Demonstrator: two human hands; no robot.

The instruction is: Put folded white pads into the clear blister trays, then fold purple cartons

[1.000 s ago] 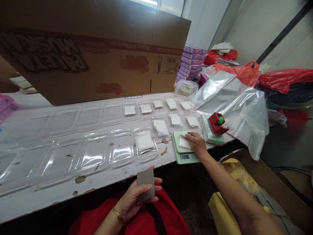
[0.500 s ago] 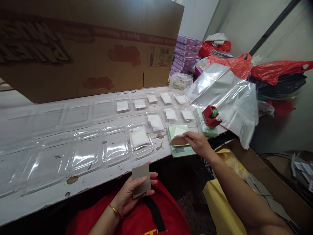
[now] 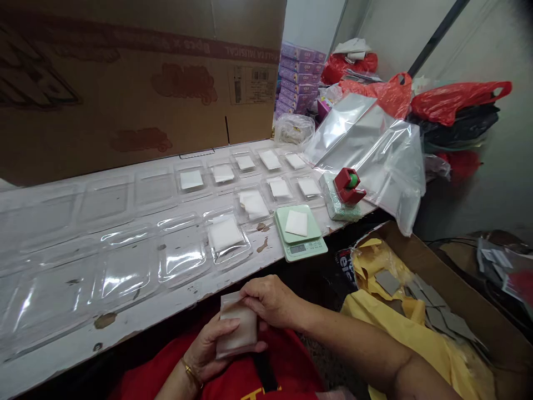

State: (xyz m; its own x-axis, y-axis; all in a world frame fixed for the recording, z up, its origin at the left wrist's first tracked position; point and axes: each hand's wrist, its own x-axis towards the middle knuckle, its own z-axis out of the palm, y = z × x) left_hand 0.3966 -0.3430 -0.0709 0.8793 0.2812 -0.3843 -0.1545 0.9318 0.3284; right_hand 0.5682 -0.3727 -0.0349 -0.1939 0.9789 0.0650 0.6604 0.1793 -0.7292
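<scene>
My left hand [image 3: 216, 341] is wrapped round a small white square packet [image 3: 239, 332], low in front of my red clothing. With bent fingers my right hand [image 3: 268, 300] pinches the packet's upper edge. Beyond both hands, a pale green digital scale [image 3: 307, 248] stands near the table edge with one white square piece [image 3: 297, 223] on its platform. To its left and behind it, clear plastic trays lie in rows. Several of them hold white squares, such as the near one [image 3: 225, 233]; others, like this clear tray [image 3: 182, 250], have none.
A large cardboard box [image 3: 183, 116] stands along the back. A red tape dispenser [image 3: 348, 188] rests on a greenish block right of the scale. Clear plastic bags [image 3: 375, 150] hang over the table's right end. Below right, an open carton holds yellow paper [image 3: 375, 319] and grey squares [image 3: 433, 300].
My right hand has come from the scale to my left hand, and the card it held is no longer over the scale. The left hand's stack now shows a white face instead of grey.
</scene>
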